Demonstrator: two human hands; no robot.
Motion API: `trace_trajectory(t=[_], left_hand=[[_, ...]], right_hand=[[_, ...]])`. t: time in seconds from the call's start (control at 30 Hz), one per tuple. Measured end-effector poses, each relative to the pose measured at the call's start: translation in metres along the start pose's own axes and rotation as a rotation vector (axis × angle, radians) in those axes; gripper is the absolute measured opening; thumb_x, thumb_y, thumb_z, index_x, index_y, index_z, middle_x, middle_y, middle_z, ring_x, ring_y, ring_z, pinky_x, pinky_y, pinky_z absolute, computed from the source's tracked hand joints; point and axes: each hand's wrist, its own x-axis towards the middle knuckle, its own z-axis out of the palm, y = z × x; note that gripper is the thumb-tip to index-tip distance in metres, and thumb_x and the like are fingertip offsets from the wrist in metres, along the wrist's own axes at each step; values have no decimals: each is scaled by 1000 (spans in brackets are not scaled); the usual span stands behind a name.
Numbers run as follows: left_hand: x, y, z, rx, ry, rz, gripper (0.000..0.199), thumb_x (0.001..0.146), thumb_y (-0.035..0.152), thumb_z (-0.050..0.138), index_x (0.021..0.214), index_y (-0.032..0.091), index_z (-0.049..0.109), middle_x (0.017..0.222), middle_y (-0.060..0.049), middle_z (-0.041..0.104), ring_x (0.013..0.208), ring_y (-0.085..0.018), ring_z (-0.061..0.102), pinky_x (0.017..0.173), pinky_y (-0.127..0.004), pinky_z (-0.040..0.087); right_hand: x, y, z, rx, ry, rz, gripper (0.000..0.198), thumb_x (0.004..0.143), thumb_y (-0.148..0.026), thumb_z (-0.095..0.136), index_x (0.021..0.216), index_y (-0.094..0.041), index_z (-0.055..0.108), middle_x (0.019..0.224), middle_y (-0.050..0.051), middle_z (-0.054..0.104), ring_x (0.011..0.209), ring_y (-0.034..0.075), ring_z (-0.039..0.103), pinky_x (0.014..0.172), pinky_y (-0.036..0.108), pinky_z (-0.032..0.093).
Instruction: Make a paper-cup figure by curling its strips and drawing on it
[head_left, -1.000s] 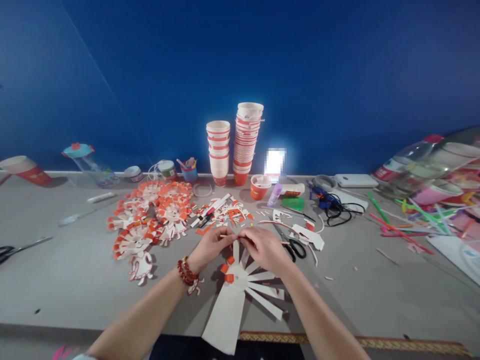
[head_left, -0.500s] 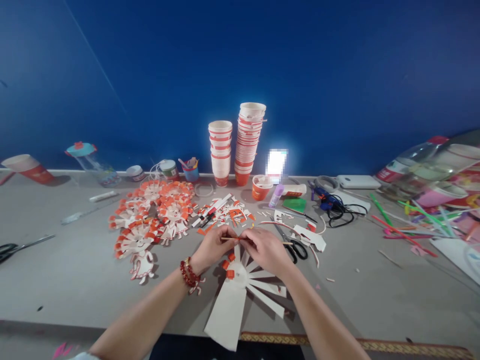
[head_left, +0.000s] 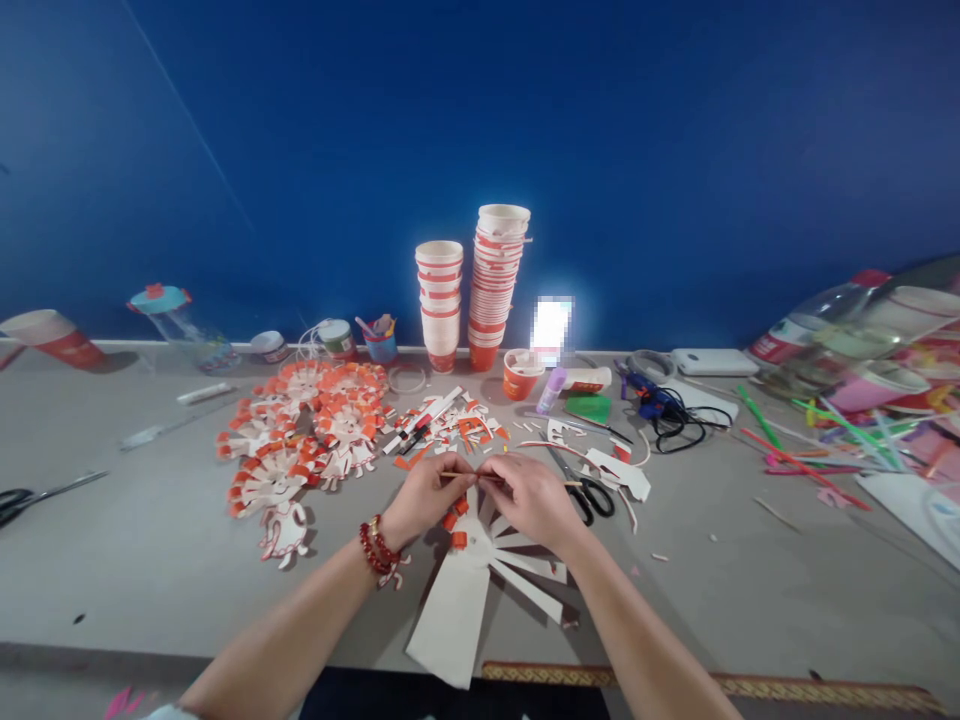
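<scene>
My left hand (head_left: 426, 498) and my right hand (head_left: 534, 500) meet over a cut-open paper cup, each pinching a thin wooden stick (head_left: 574, 484). A strip of the cup runs up to the stick between my fingertips; its end is hidden there. The cut paper cup (head_left: 450, 615) has one broad white panel toward me and several narrow strips fanned to the right. On its upper left, several strips end in orange curls (head_left: 458, 540). Red beads circle my left wrist. Black-handled scissors (head_left: 598, 500) lie just right of my right hand.
Curled orange-and-white paper figures (head_left: 300, 430) are heaped at left. Behind the hands lie paper scraps (head_left: 472, 425), and two cup stacks (head_left: 499, 290) stand by the blue wall. A glue gun (head_left: 652, 400) with black cord, straws (head_left: 802, 470) and bottles are on the right.
The cut cup has risen slightly toward my fingers, and its right-hand strips have shifted a little left. Both hands keep their pinch on the stick.
</scene>
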Motion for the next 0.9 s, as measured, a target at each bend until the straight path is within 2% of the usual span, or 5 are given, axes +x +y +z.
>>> trace_trajectory(t=[0.23,0.43,0.53,0.77,0.9], left_hand=[[2,-3,-1,-14,19,-16,19,79,34,63,80,15,62,71,-1,60,63,-12,53,58,-22,39],[1,0,-2,-58,-36,-52,30,81,44,63,77,15,63,63,2,56,57,-10,47,53,-21,34],[1,1,-1,-78,-21,-70,35,80,49,63,75,14,62,61,2,53,54,-9,43,52,-21,31],[1,3,-2,-139,-7,-104,37,74,50,69,75,14,62,61,3,51,55,-8,40,50,-20,30],[1,4,-2,-159,-14,-135,39,71,52,71,74,14,61,63,2,53,55,-8,42,52,-21,31]], right_hand=[[-1,2,3,-67,3,-27,12,90,-18,53,80,-20,58,73,3,62,72,18,55,65,26,34],[-1,3,2,-5,37,-43,12,89,-15,52,81,-21,60,74,3,62,73,17,56,66,25,36],[0,2,2,11,41,-60,14,89,-15,50,81,-21,60,73,3,63,72,17,55,67,26,37],[0,0,1,32,6,-73,14,91,-16,51,88,-21,63,80,4,67,79,18,58,72,27,40],[-1,0,1,8,7,-64,14,90,-15,52,84,-21,63,77,4,66,78,18,58,69,26,39]])
